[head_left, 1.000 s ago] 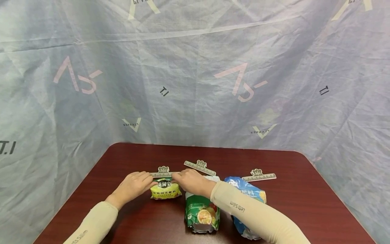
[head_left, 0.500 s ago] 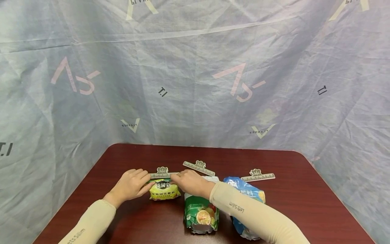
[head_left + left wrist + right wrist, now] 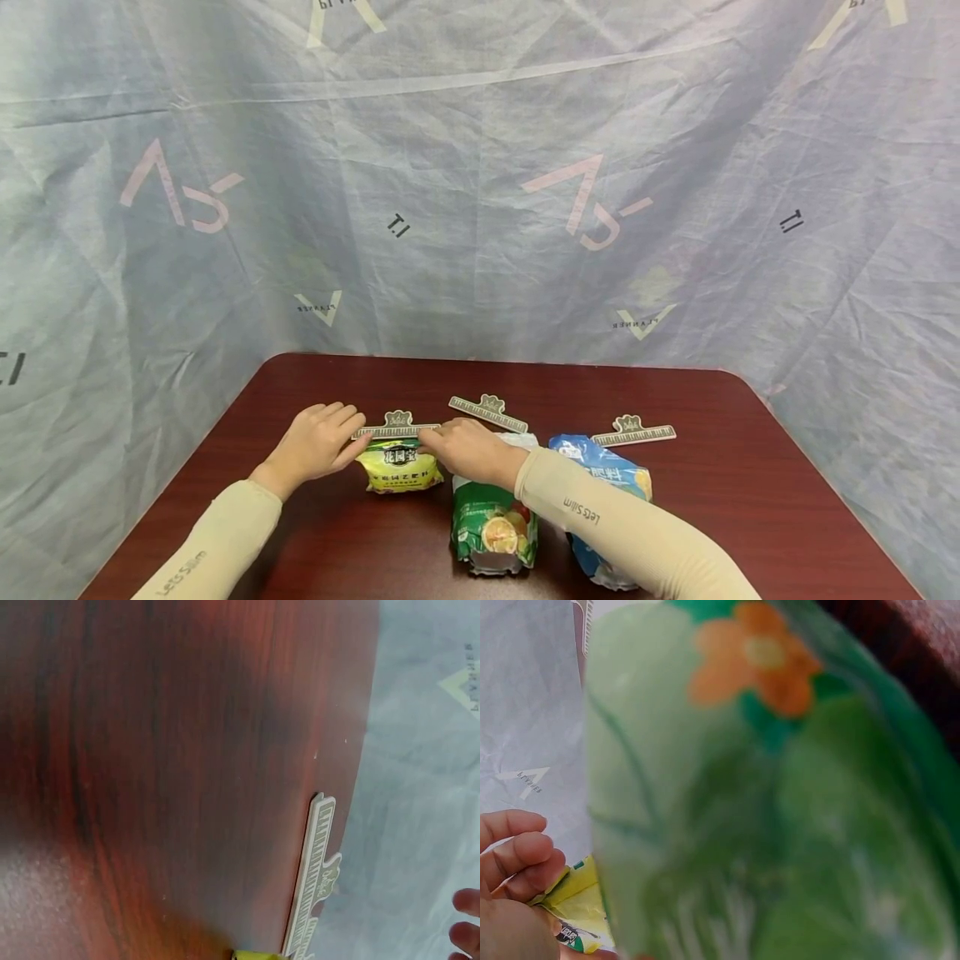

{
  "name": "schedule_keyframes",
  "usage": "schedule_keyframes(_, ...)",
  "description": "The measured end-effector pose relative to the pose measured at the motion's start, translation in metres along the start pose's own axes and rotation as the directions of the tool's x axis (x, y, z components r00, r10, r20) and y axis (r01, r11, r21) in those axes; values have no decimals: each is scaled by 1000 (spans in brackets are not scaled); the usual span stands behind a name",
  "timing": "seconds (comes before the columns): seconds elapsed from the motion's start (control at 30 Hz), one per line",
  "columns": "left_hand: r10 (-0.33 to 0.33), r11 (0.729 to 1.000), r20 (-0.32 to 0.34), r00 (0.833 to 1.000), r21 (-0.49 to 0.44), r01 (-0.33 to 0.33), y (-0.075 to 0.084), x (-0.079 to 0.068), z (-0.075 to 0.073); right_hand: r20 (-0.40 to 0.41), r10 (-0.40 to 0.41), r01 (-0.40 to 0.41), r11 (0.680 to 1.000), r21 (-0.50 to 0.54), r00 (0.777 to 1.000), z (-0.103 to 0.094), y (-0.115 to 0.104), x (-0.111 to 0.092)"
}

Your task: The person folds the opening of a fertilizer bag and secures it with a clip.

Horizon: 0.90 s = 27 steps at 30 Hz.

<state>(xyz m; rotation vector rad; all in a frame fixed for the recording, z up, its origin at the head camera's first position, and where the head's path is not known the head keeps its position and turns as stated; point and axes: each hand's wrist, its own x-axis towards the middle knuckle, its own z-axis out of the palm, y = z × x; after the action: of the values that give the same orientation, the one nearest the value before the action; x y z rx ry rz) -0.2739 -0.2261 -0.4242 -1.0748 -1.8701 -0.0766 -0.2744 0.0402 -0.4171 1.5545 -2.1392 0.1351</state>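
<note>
Shifted leftward since the earlier frame, the left hand (image 3: 313,442), fingers loose, sits just left of the yellow packet (image 3: 403,472), a clip (image 3: 396,432) runs along the packet's far edge, and the right hand (image 3: 467,447) seemingly pinches its right corner, steadying it.

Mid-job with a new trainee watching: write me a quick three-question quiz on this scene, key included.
1. How many clips lie on the table?
2. True or false: in the head view, the blue bag lies left of the green bag.
3. Which hand covers the upper right corner of the yellow bag in the head view?

Key:
1. Three.
2. False; it lies to the right.
3. The right hand.
</note>
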Motion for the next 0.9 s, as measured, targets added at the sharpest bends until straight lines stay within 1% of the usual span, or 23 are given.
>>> schedule_keyframes(0.1, -30, 1000, 47, 998, 3, 30, -2, 0, -1, -2, 4, -4, 1000, -4, 1000, 0, 0, 0)
schedule_keyframes(0.23, -79, 997, 117, 990, 7, 79, -4, 1, -3, -1, 7, -7, 1000, 0, 1000, 1, 0, 0)
schedule_keyframes(0.33, -112, 994, 149, 983, 10, 112, -6, 3, -4, 4, 5, -5, 1000, 8, 1000, 1, -1, 0)
schedule_keyframes(0.5, -146, 989, 185, 972, 20, 145, -10, 6, -6, -1, 4, -4, 1000, 13, 1000, 1, -1, 1)
schedule_keyframes(0.57, -164, 986, 205, 965, 23, 162, -12, 8, -6, -7, 3, -3, 1000, 8, 1000, 0, -2, 1)
schedule_keyframes(0.63, -190, 982, 226, 955, 23, 190, -13, 9, -6, -14, 1, -1, 1000, 3, 1000, 0, -2, 0)
schedule_keyframes(0.77, -249, 968, 275, 929, 46, 246, -18, 10, -4, -19, 1, -1, 1000, -7, 1000, 1, -2, 0)
schedule_keyframes(0.83, -276, 961, 302, 912, 59, 271, -21, 10, -2, -19, 3, -3, 1000, -6, 1000, 1, -1, 0)
schedule_keyframes(0.9, -302, 953, 335, 892, 77, 294, -24, 10, 1, -17, 6, -6, 1000, -2, 1000, 1, -1, -1)
